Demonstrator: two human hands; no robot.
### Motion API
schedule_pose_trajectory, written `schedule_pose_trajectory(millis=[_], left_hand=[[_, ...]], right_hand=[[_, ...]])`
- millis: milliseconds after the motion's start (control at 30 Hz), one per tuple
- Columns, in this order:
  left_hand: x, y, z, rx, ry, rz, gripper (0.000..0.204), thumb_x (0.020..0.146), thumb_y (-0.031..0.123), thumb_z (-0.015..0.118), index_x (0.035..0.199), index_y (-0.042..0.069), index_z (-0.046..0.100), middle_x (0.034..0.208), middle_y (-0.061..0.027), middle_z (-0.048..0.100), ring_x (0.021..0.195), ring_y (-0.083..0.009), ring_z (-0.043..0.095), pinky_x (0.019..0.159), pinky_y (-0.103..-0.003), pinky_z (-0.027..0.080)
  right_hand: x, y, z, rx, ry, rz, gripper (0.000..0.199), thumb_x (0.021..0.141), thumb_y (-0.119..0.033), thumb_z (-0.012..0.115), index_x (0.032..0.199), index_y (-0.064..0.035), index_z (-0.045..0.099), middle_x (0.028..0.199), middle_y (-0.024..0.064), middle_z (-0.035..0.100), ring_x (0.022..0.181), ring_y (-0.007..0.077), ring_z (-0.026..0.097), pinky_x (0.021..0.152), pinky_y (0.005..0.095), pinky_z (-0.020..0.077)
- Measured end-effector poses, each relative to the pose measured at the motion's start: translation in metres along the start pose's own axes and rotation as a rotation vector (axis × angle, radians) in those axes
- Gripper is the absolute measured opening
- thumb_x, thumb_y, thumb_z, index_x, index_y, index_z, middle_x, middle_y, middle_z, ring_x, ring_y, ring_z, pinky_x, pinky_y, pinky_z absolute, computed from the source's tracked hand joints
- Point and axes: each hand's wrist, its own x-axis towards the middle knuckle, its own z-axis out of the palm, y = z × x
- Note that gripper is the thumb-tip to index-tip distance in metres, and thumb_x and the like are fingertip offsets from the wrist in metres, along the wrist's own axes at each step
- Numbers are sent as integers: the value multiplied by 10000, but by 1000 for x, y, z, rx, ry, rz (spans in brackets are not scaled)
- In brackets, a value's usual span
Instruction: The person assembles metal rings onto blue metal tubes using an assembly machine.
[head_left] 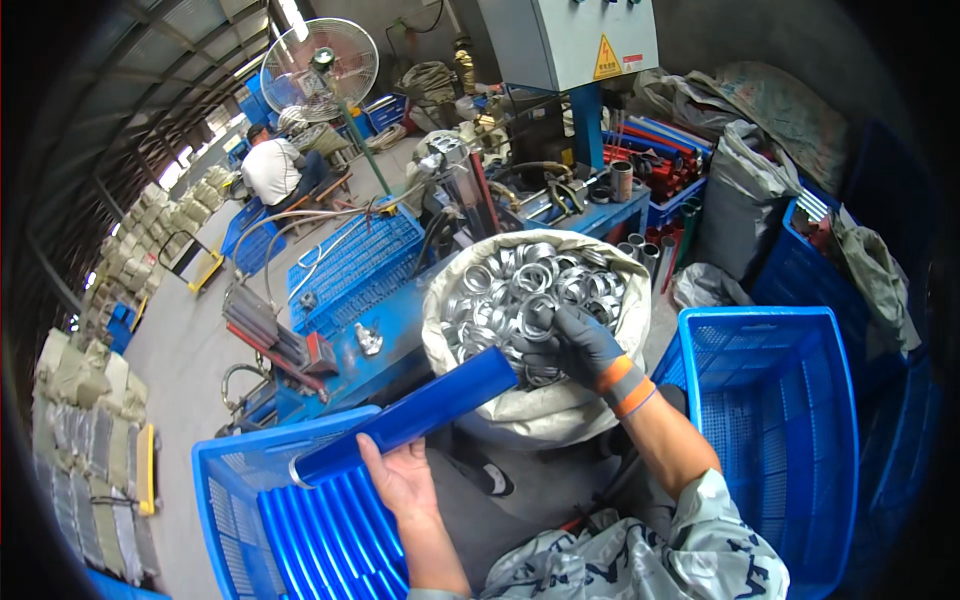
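Note:
A glossy blue tube (420, 408) slants across the middle, its lower left end rimmed in a pale band. My bare left hand (402, 478) supports it from below, thumb along its near side. Beyond the tube's upper right end stands an open white woven sack (545, 420) full of shiny metal rings (532, 277). Over the sack, my right hand (582, 348), in a dark glove with orange bands, pinches one metal ring (536, 320). Several more blue tubes (325, 535) lie side by side in a blue plastic crate (222, 490) at the lower left.
Another blue crate (770, 430) is at my right. A blue workbench (385, 365) with clamping machinery (280, 340) runs behind the sack. An electrical cabinet (570, 45) hangs above. At the far left are a pedestal fan (320, 70), a seated person (275, 170) and stacked sacks (90, 390).

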Motion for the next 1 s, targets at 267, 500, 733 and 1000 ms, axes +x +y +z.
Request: schedule_pose_trajectory(millis=[267,500,733,1000], left_hand=[[6,4,25,9,-81,88,659,1125,488,784,1580,40,623,1525,-167,729,1369,-327,733,1137,-507,623],[6,13,9,100,-80,79,758,1064,405,877,1646,42,556,1573,-184,687,1383,-328,731,1118,-520,672],[6,13,12,141,-90,162,641,1082,424,850,1538,23,647,1476,-186,744,1318,-339,772,1022,-503,703],[38,10,-26,-5,-42,14,734,1112,553,776,1604,36,602,1559,-158,715,1411,-329,711,1170,-518,626]], right_hand=[[-10,4,25,-549,-112,-77,745,880,-18,1000,1528,11,633,1488,125,713,1366,221,705,1195,378,568],[-12,14,33,-402,-176,-196,934,965,10,878,1773,45,410,1628,145,635,1476,242,641,1211,413,561],[-20,15,51,-570,-77,-74,696,1007,10,799,1678,12,617,1540,87,704,1341,165,691,1127,329,582],[-8,-18,76,-516,-286,46,696,1045,-15,823,1692,38,571,1548,133,721,1334,167,707,1142,332,587]])
